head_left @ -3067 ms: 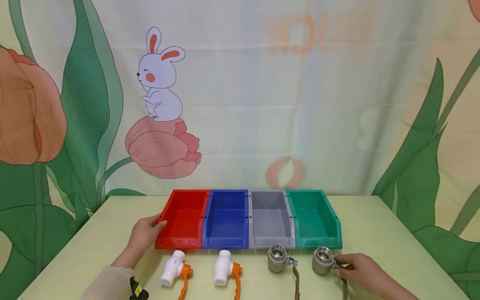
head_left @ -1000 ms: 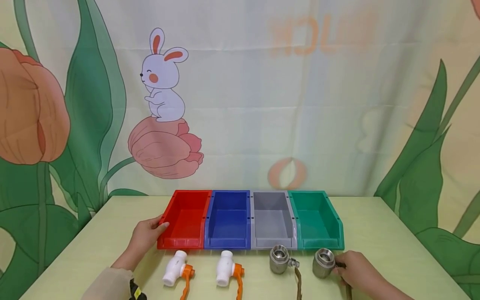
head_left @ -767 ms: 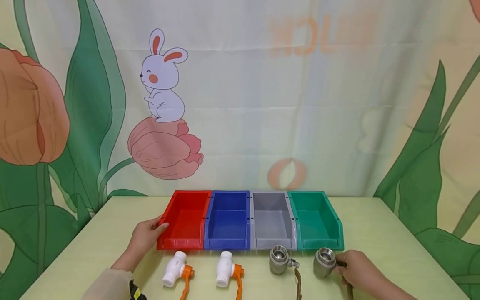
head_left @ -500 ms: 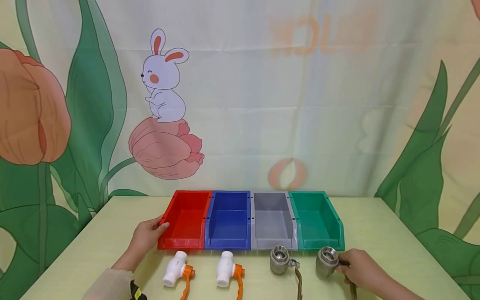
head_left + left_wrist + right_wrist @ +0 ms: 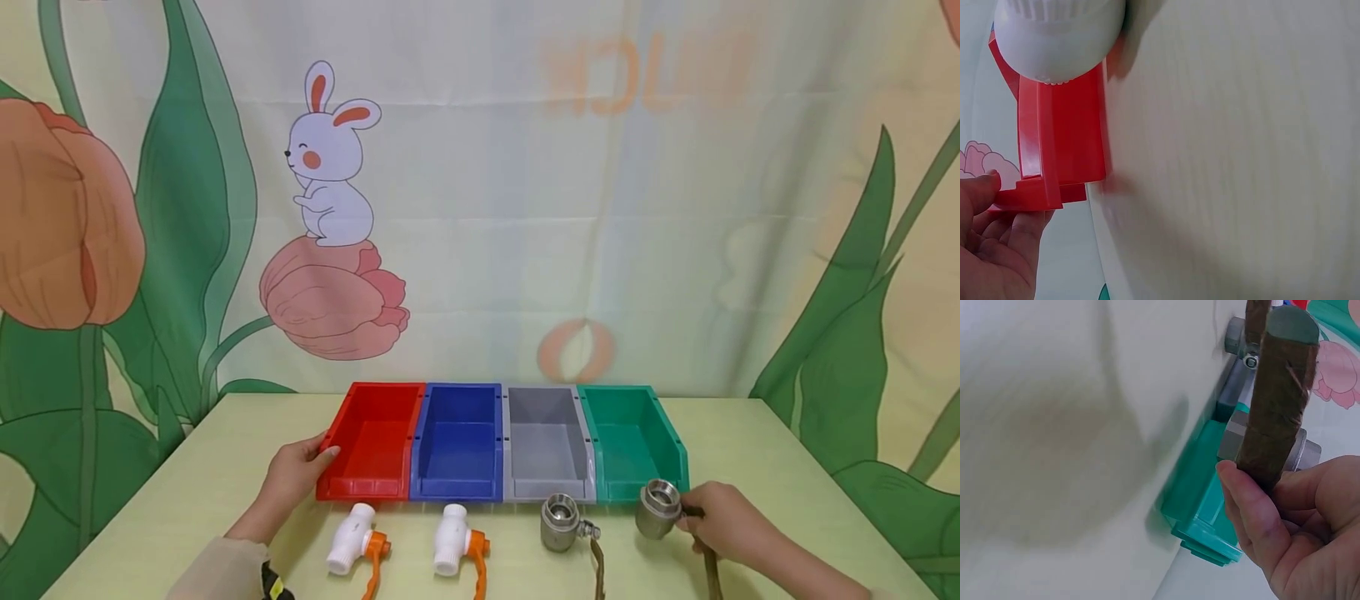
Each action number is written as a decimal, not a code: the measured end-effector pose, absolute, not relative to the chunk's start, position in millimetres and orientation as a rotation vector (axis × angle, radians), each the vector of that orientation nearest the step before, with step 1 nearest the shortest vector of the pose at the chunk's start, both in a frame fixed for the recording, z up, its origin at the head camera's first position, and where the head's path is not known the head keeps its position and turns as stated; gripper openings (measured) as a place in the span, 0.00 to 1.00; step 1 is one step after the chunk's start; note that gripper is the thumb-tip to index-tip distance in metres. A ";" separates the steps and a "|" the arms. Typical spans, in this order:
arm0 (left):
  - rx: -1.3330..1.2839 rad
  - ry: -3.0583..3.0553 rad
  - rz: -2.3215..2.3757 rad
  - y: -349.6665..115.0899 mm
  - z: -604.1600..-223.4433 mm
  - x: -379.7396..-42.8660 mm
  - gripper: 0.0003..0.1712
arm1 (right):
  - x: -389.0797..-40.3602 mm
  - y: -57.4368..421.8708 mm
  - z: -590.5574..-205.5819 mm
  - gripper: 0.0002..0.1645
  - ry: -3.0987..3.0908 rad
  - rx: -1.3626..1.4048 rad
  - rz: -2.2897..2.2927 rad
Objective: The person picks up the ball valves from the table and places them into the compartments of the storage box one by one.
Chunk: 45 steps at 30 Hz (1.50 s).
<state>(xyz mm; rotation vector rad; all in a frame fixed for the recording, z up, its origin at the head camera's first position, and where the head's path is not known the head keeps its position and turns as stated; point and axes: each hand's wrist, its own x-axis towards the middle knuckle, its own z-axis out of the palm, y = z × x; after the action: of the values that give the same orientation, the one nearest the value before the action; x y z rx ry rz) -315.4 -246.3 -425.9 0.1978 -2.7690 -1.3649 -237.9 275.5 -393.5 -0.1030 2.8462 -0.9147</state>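
Observation:
My left hand [image 5: 295, 473] pinches the left side wall of the red bin [image 5: 372, 446]; the left wrist view shows thumb and fingers on either side of its rim. My right hand [image 5: 723, 518] grips a metal ball valve [image 5: 657, 510] by its brown-wrapped lever handle [image 5: 1280, 400]. The valve is raised off the table, its round opening facing up, and overlaps the front lip of the green bin [image 5: 637, 450]. A second metal ball valve [image 5: 559, 523] stands to its left. Two white valves, a left one [image 5: 349, 540] and a right one [image 5: 451, 540], lie with orange handles toward me.
Between the red and green bins sit a blue bin [image 5: 457, 446] and a grey bin [image 5: 545, 446], all joined in a row. They stand at the back of the pale table [image 5: 187, 500]. Behind hangs a printed curtain [image 5: 480, 208] with a rabbit and tulips.
My right hand has lifted the right metal valve off the table and moved it slightly up and right toward the green bin's front. My left hand stays on the red bin.

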 end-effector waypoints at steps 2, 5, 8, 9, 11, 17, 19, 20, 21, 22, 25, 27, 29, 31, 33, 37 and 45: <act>0.200 -2.768 -1.363 -246.5 -426.3 -315.2 0.32 | -238.5 275.3 -389.4 0.04 2.849 -0.116 -0.918; 0.198 -2.763 -1.366 -246.9 -426.5 -315.5 0.32 | -239.4 274.5 -383.1 0.04 2.840 -0.110 -0.918; 0.196 -2.760 -1.370 -246.9 -426.6 -315.8 0.32 | -240.6 274.2 -379.0 0.05 2.836 -0.106 -0.910; 0.195 -2.759 -1.371 -247.0 -426.8 -315.7 0.31 | -240.9 274.2 -378.1 0.05 2.835 -0.109 -0.908; 0.196 -2.759 -1.370 -246.9 -426.8 -315.2 0.31 | -241.5 274.2 -376.5 0.05 2.839 -0.123 -0.900; 0.200 -2.762 -1.365 -247.0 -426.1 -314.8 0.31 | -243.3 272.9 -368.2 0.05 2.867 -0.165 -0.860; 0.196 -2.761 -1.359 -247.1 -425.6 -315.1 0.31 | -244.1 272.5 -364.9 0.05 2.869 -0.168 -0.852; 0.195 -2.761 -1.358 -247.1 -425.4 -315.2 0.31 | -244.5 272.5 -363.2 0.05 2.867 -0.172 -0.850; 0.193 -2.761 -1.355 -247.2 -425.4 -315.5 0.31 | -244.8 272.5 -361.8 0.05 2.867 -0.177 -0.851; 0.191 -2.761 -1.350 -247.3 -425.4 -315.8 0.31 | -245.1 272.6 -360.5 0.05 2.867 -0.185 -0.851; 0.191 -2.764 -1.349 -247.6 -425.8 -316.4 0.31 | -245.9 272.9 -356.9 0.05 2.864 -0.207 -0.862; 0.195 -2.766 -1.351 -247.6 -426.3 -316.6 0.31 | -246.9 273.1 -354.1 0.05 2.864 -0.226 -0.858; 0.197 -2.767 -1.351 -247.4 -426.5 -316.6 0.31 | -248.2 273.2 -351.1 0.06 2.869 -0.249 -0.846; 0.196 -2.765 -1.346 -247.2 -426.8 -316.5 0.31 | -249.7 273.3 -348.0 0.06 2.874 -0.265 -0.832; 0.196 -2.762 -1.350 -246.6 -426.6 -316.0 0.31 | -251.1 273.6 -344.9 0.07 2.876 -0.279 -0.819; 0.204 -2.762 -1.366 -245.6 -426.3 -314.4 0.32 | -253.4 274.1 -338.9 0.09 2.853 -0.268 -0.827; 0.207 -2.751 -1.385 -244.7 -426.4 -312.9 0.33 | -259.6 272.8 -327.0 0.08 2.861 -0.289 -0.811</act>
<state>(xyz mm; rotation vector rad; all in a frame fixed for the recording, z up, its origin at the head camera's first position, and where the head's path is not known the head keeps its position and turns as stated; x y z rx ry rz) -312.9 -244.7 -426.4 0.2066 -2.7511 -1.3845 -259.6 272.8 -327.0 -0.2892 2.8611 -0.8106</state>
